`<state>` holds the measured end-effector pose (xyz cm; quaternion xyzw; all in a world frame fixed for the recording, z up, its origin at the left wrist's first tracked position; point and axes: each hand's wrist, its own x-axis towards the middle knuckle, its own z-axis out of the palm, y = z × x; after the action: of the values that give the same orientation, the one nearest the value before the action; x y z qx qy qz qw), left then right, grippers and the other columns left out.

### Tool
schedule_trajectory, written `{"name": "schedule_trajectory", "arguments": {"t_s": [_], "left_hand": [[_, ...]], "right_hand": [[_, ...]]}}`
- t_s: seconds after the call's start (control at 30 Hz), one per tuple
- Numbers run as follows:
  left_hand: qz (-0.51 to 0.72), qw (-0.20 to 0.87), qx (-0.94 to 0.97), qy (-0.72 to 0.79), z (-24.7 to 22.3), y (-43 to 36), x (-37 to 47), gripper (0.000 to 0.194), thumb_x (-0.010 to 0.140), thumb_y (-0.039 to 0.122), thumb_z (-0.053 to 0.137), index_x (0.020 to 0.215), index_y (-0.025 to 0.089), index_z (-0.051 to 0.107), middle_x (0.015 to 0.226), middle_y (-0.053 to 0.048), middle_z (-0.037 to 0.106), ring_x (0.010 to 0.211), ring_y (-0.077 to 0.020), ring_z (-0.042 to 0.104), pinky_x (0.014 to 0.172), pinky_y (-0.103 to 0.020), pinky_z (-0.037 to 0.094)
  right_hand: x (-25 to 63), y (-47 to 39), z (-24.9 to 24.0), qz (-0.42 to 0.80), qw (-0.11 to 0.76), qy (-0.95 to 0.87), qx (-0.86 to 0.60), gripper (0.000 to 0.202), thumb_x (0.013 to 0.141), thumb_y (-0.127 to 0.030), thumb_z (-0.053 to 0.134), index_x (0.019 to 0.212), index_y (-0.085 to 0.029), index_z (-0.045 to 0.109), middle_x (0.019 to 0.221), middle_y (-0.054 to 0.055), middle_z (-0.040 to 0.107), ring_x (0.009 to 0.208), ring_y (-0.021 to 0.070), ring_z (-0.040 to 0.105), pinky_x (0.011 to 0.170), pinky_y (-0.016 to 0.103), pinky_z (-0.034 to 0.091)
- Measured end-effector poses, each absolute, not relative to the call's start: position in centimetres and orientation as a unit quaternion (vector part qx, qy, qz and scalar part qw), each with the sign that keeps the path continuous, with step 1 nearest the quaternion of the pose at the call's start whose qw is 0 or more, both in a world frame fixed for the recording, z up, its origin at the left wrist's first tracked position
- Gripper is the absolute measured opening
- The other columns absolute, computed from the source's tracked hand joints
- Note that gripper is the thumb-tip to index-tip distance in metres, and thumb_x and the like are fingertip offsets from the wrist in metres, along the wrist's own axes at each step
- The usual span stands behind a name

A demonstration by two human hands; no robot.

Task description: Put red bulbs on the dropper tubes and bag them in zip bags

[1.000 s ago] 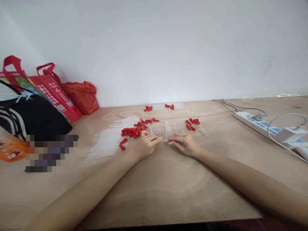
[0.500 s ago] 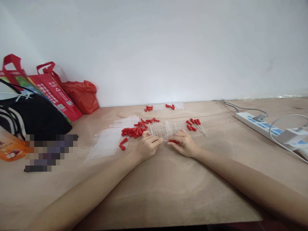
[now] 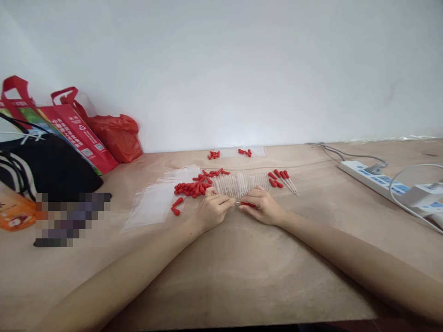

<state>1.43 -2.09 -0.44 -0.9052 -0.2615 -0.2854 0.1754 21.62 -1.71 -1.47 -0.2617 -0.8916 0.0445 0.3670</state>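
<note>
My left hand (image 3: 213,210) pinches a thin clear tube (image 3: 237,203), whose end shows between my hands. My right hand (image 3: 261,206) is closed on a red rubber bulb (image 3: 248,204) at the tube's right end. Just beyond my hands lies a row of clear tubes (image 3: 226,184). A pile of red bulbs (image 3: 194,188) sits behind and left of my left hand. To the right of the row are a few loose bulbs (image 3: 272,182) and several tubes with red bulbs on them (image 3: 290,184).
Clear plastic bags (image 3: 152,203) lie left of the bulbs. More bulbs (image 3: 213,155) and packed tubes (image 3: 228,152) lie near the wall. A white power strip (image 3: 374,177) with cables is at right. Red bags (image 3: 78,131) and a black bag (image 3: 58,166) stand at left.
My right hand has shifted very slightly left with the red bulb, nearer my left hand, and less of the tube shows between them.
</note>
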Motion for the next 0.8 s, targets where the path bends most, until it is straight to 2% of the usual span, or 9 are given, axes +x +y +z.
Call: {"name": "schedule_trajectory", "arguments": {"t_s": [0.13,0.23,0.37,0.5,0.6,0.67,0.8], "left_hand": [[-0.322,0.129,-0.889,-0.299,-0.6,-2.1,2.0,0.021,0.087,0.019,0.038,0.089,0.018,0.059,0.072,-0.001,0.067,0.056,-0.0113,0.055,0.074,-0.033,0.029],[-0.366,0.080,-0.869,-0.323,-0.8,-2.1,2.5,0.022,0.088,0.023,0.038,0.092,0.018,0.059,0.078,-0.001,0.069,0.057,-0.0105,0.056,0.079,-0.034,0.029],[-0.370,0.035,-0.864,-0.338,-0.3,-2.5,2.6,0.022,0.086,0.029,0.041,0.094,0.019,0.059,0.074,0.000,0.068,0.060,-0.0115,0.057,0.081,-0.034,0.029],[-0.359,0.013,-0.850,-0.385,0.5,-3.0,2.4,0.026,0.084,0.032,0.042,0.100,0.018,0.057,0.086,-0.003,0.066,0.082,-0.0168,0.056,0.080,-0.036,0.028],[-0.356,0.025,-0.829,-0.431,0.6,-3.0,2.5,0.023,0.083,0.032,0.043,0.094,0.019,0.058,0.089,-0.004,0.064,0.087,-0.0187,0.054,0.081,-0.038,0.027],[-0.349,0.043,-0.823,-0.446,0.4,-2.8,2.5,0.020,0.081,0.032,0.047,0.091,0.019,0.059,0.088,-0.003,0.063,0.087,-0.0194,0.053,0.082,-0.039,0.026],[-0.327,0.073,-0.823,-0.459,0.0,-2.4,2.5,0.016,0.079,0.031,0.052,0.088,0.021,0.061,0.088,-0.003,0.062,0.087,-0.0199,0.051,0.080,-0.040,0.025]], "right_hand": [[21.2,-1.5,-1.4,0.220,0.465,-0.797,-0.317,0.018,0.077,-0.033,0.055,0.088,-0.020,0.059,0.073,0.003,0.061,0.068,0.0144,0.055,0.065,0.030,0.041],[20.4,-1.5,-1.4,0.385,0.538,-0.669,-0.337,0.029,0.069,-0.039,0.063,0.090,-0.021,0.053,0.069,-0.001,0.058,0.062,0.0120,0.055,0.059,0.026,0.044],[19.5,-1.3,-1.2,0.463,0.567,-0.593,-0.334,0.031,0.067,-0.042,0.063,0.084,-0.020,0.050,0.068,-0.003,0.055,0.060,0.0093,0.053,0.060,0.024,0.044],[21.4,0.5,-0.1,0.398,0.591,-0.583,-0.389,0.045,0.070,-0.048,0.055,0.102,-0.019,0.046,0.064,-0.004,0.052,0.056,0.0097,0.050,0.058,0.026,0.043],[25.1,2.7,1.1,0.292,0.604,-0.570,-0.475,0.054,0.073,-0.050,0.050,0.113,-0.017,0.037,0.060,-0.005,0.050,0.052,0.0106,0.047,0.053,0.025,0.040],[27.9,3.9,1.6,0.201,0.555,-0.592,-0.549,0.049,0.073,-0.048,0.050,0.109,-0.015,0.043,0.055,-0.005,0.049,0.049,0.0111,0.046,0.052,0.025,0.037],[31.5,5.3,1.1,0.055,0.402,-0.625,-0.667,0.033,0.076,-0.041,0.047,0.095,-0.017,0.058,0.059,0.001,0.055,0.057,0.0145,0.052,0.058,0.026,0.035]]}}
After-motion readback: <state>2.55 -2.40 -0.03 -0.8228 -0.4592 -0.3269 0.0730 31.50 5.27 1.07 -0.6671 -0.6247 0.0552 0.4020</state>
